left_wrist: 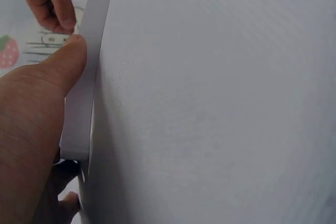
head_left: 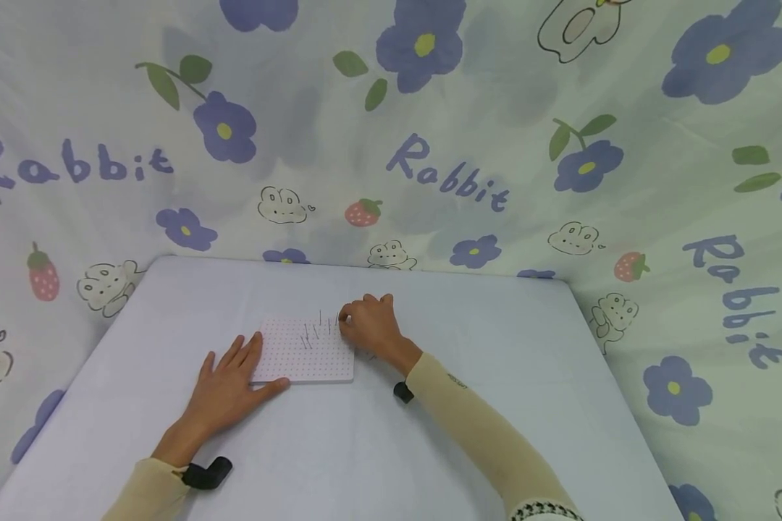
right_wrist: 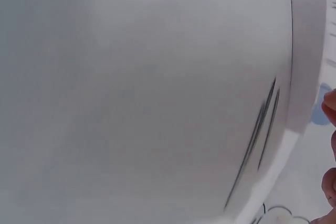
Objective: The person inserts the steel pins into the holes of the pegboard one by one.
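A white board (head_left: 287, 365) dotted with rows of small holes lies on the table. Several thin dark needles (head_left: 329, 326) stand in its upper right part, some of them leaning. My left hand (head_left: 228, 391) rests at the board's near left corner, fingers straight and spread along the left side; the thumb (left_wrist: 68, 61) lies against the near edge. At the far right corner my right hand (head_left: 373, 325) pinches a thin needle between thumb and forefinger. Its lower end is hard to make out. In the right wrist view, several loose needles (right_wrist: 244, 155) lie beside the board's right edge.
The table (head_left: 495, 362) has a plain white cover. Behind and beside it hangs a curtain (head_left: 326, 145) printed with flowers, rabbits and strawberries. A black strap mount (head_left: 208, 473) sits on the left wrist, another (head_left: 403, 392) on the right.
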{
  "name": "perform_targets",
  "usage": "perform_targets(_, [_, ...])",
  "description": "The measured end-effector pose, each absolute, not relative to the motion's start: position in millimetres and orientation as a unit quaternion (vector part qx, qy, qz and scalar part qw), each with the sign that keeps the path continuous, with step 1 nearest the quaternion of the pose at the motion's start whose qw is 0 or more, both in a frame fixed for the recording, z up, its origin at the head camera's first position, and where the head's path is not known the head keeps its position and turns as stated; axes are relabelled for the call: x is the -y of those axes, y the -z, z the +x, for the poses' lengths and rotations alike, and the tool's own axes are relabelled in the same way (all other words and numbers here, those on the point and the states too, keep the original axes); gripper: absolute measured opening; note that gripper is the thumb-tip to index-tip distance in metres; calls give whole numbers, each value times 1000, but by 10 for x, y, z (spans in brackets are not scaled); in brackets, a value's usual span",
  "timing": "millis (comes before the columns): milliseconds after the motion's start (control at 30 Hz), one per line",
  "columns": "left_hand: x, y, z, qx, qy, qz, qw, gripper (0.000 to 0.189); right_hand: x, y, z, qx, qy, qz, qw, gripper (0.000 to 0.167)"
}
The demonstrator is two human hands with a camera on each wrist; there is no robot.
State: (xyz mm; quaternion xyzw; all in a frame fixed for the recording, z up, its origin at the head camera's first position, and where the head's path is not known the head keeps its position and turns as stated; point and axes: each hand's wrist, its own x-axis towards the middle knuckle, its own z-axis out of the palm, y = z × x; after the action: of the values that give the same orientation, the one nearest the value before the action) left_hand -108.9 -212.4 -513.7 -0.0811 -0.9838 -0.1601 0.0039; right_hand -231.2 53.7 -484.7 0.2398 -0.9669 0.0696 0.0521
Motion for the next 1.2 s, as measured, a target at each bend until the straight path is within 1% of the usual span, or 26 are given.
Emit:
perform_targets(133, [2124,5121,-1088,984,159,-82,6,112,-660,4766,-2327,968,-63,239,40,20])
perform_targets(333, [2131,5098,-1085,983,162,-87,11,111,-908,4686,-2341,967,-55,242,51,21])
perform_targets(533, [2147,5127,-1098,983,161,-87,11,111,-1105,4656,-2287,968,-36,243,48,22])
perform_targets(733, [2149,5140,-1103,983,161,-88,10,111,-1274,4691,-2182,966,-24,254,45,21])
perform_targets(967, [2135,5147,-1100,982,164,-89,10,111,-1446,4794,-2079,965,-9,262,20,20])
perform_targets(1100, [2130,5145,-1098,982,165,-89,11,111,-1500,4838,-2023,957,1,290,11,18])
perform_targets(1200, [2132,5142,-1100,982,167,-89,11,111,-1524,4872,-1999,950,13,312,17,18])
